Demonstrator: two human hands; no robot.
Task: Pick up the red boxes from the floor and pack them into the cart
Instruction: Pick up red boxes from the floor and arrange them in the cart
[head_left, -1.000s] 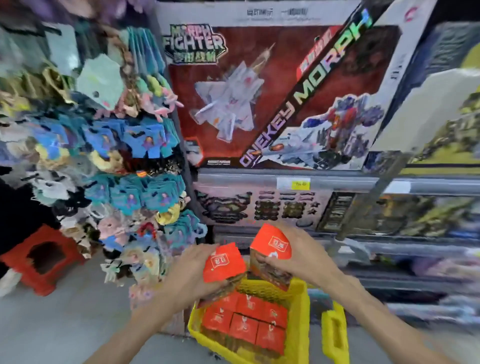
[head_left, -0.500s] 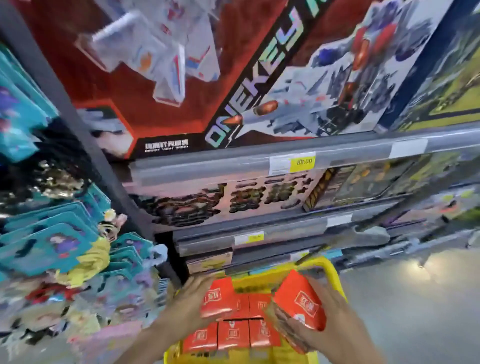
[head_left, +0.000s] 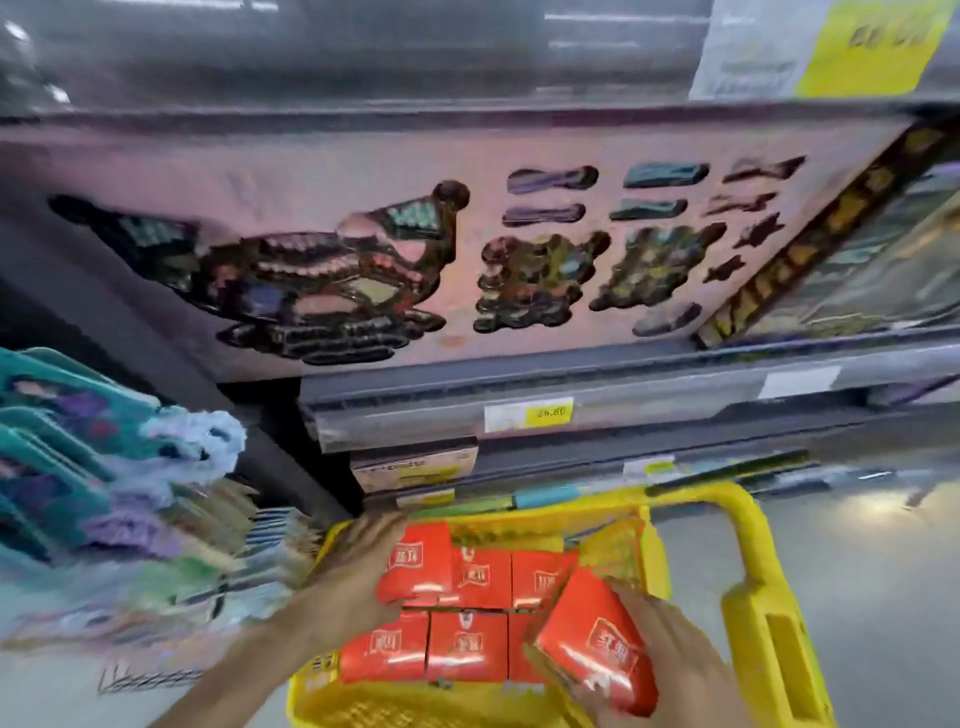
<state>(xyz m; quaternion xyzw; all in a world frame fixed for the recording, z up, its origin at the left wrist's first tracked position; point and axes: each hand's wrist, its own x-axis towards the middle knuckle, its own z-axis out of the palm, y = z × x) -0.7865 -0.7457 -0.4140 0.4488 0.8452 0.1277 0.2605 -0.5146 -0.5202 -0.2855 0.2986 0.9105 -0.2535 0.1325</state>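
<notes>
A yellow plastic cart (head_left: 748, 519) stands low in the head view, its handle to the right. Several red boxes (head_left: 467, 644) lie packed flat inside it. My left hand (head_left: 358, 577) grips one red box (head_left: 418, 564) low over the far left of the packed boxes; whether it touches them is unclear. My right hand (head_left: 675, 665) holds another red box (head_left: 597, 649), tilted, over the cart's near right side. The floor under the cart is hidden.
Grey store shelves (head_left: 571, 410) with a pink toy box (head_left: 363, 249) rise right behind the cart. Hanging teal carded toys (head_left: 78, 467) crowd the left. Bare grey floor (head_left: 872, 561) lies to the right of the cart.
The view has dropped and closed in on the cart. Both hands have lowered their red boxes from above the rim down into the cart.
</notes>
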